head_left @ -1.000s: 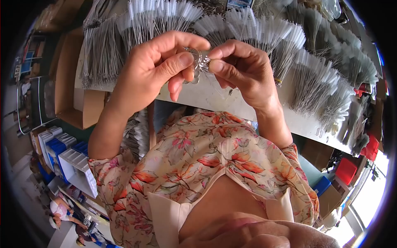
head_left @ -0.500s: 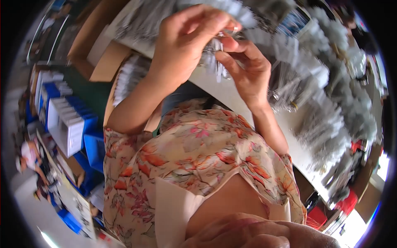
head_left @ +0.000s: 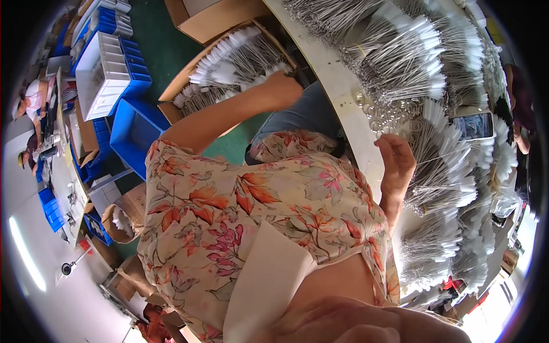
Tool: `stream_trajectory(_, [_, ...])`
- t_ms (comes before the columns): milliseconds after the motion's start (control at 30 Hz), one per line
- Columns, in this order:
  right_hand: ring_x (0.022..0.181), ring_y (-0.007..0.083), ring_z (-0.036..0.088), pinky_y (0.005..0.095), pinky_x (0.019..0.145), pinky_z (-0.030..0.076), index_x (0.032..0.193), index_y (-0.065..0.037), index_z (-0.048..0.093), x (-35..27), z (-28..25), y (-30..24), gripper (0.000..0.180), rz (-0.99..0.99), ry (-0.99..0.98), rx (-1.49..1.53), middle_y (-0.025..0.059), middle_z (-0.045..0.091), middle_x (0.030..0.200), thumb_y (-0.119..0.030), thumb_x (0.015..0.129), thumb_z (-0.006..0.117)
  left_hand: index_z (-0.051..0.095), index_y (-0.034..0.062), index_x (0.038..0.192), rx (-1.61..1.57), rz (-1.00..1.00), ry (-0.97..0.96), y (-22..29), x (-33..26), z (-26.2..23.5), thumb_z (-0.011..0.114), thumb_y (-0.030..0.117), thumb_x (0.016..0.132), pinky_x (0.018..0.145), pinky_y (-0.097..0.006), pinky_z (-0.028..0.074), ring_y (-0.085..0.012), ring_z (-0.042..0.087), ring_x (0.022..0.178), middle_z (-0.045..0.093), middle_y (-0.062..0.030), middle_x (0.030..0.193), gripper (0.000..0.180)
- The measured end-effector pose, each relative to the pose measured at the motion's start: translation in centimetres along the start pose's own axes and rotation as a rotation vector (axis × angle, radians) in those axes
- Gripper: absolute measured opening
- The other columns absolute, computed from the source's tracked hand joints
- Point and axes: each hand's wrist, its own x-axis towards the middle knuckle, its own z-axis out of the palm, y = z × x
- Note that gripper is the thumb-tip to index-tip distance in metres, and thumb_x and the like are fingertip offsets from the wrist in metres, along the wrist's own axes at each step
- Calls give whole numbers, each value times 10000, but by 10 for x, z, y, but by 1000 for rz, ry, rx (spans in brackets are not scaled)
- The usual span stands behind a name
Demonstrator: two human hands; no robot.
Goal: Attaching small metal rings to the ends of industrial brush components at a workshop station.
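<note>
1. The left hand (head_left: pixel 284 86) is reaching down beside the bench (head_left: pixel 343 108) into a cardboard box (head_left: pixel 189 86) on the floor, where bundles of white-tipped metal rods (head_left: pixel 234 60) are lying.
2. Its fingers are sitting behind the wrist and against the box's contents, so I cannot tell whether they are clenched or released.
3. The right hand (head_left: pixel 396 163) is hovering at the bench edge, with its fingers (head_left: pixel 382 142) curling loosely inward and gripping nothing that can be made out.
4. A small heap of metal key rings (head_left: pixel 384 114) is lying on the bench just beyond those fingertips, near them but not clearly touching.
5. More white-tipped rod bundles (head_left: pixel 412 57) are fanning across the bench and covering most of it, and the far ones are bending away into the rim.
6. A phone (head_left: pixel 473 126) is lying partly buried among these bundles.
7. The floral blouse (head_left: pixel 240 217) is filling the middle and hiding the bench edge below the right forearm.
8. Blue bins (head_left: pixel 134 128) are standing on the green floor at the left, and their contents are too small to make out.
</note>
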Motion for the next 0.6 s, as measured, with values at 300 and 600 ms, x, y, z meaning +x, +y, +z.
stream_trajectory(300, [798,116,566,231,749,443,931,34,595,10,-3,6,147,42,-29,17,58,606,842,35,785,611,625,25,964,-137,-437,-429,-73,-35,66,606,273,786,752,-384,474,-307,608,872,634,-163,935,306])
stream_trajectory(600, [782,101,578,219,716,454,917,19,620,9,-38,-28,143,-12,6,16,50,625,840,37,775,615,557,-26,1090,-1124,314,-471,11,35,-183,584,95,849,822,-278,479,-149,605,877,623,-110,997,271])
